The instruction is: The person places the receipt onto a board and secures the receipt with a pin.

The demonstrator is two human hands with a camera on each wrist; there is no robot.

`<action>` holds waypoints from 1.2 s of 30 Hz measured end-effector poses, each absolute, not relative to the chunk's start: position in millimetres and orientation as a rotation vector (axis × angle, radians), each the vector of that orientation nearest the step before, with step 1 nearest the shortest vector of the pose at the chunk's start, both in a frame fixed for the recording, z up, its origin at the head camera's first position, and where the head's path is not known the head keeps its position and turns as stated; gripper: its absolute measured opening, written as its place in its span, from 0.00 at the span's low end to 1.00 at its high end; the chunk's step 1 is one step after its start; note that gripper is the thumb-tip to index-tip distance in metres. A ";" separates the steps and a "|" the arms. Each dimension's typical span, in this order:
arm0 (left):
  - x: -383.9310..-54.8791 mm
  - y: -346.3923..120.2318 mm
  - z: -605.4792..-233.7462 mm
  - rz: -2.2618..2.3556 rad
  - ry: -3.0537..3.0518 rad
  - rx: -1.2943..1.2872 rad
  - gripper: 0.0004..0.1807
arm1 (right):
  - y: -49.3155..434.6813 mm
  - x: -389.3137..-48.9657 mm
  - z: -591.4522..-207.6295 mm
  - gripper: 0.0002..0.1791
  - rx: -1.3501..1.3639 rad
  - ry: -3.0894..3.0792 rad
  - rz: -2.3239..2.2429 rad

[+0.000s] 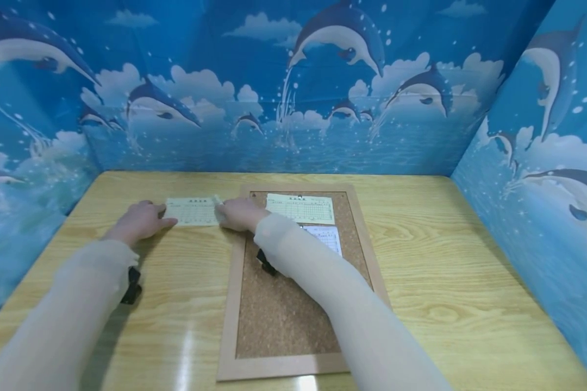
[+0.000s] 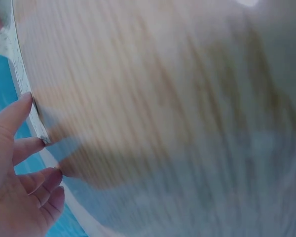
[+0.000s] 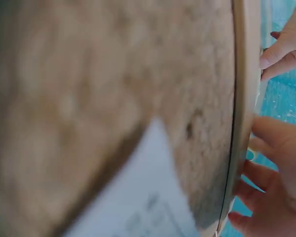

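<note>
A pale green printed form slip (image 1: 193,212) lies on the table to the left of a framed corkboard (image 1: 293,326). My left hand (image 1: 139,220) is at the slip's left end, thumb and forefinger spread; in the left wrist view its fingertips (image 2: 25,97) touch the slip's edge. At the opposite end, my right hand (image 1: 239,213) pinches the slip's right edge, where a bit of paper curls up. Part of that grip is hidden behind the fingers in the right wrist view. My right forearm crosses over the corkboard.
On the corkboard's upper part are another green form slip (image 1: 300,209) and, below it, a white-blue slip (image 1: 325,238) partly covered by my sleeve. A small pin (image 1: 300,196) shows at the upper slip's top edge. Dolphin-print curtains (image 1: 274,141) border the wood-grain table (image 1: 445,271).
</note>
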State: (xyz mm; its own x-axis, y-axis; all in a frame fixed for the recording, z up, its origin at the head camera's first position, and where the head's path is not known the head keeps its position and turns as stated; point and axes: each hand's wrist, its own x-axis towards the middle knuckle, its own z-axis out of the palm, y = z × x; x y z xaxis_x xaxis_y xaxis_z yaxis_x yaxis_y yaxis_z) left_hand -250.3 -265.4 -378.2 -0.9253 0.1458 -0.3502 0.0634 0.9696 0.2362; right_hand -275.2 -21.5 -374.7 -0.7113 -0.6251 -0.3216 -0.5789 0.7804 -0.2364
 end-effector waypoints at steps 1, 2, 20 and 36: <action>-250.3 -265.3 -379.1 0.315 2.750 0.148 0.44 | -21.9 -275.3 -375.1 0.29 -0.887 2.584 -0.256; -250.3 -265.1 -379.8 0.319 2.752 0.141 0.44 | -22.3 -275.2 -375.3 0.29 -0.858 2.581 -0.349; -249.1 -270.2 -382.0 0.638 2.714 0.074 0.41 | -9.3 -279.3 -374.2 0.37 -0.440 2.474 -1.159; -238.4 -268.0 -368.8 1.192 2.466 -0.086 0.31 | 18.8 -272.3 -379.7 0.09 -0.502 2.408 -1.264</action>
State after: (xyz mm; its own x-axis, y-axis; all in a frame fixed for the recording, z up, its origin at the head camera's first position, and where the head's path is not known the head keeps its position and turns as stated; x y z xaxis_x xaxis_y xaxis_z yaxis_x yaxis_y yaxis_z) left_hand -238.4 -268.0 -368.8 -0.9187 0.1156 -0.3777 -0.2241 0.6349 0.7394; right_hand -272.3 18.8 -379.7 -0.8667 -0.4726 -0.1595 -0.1372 0.5333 -0.8347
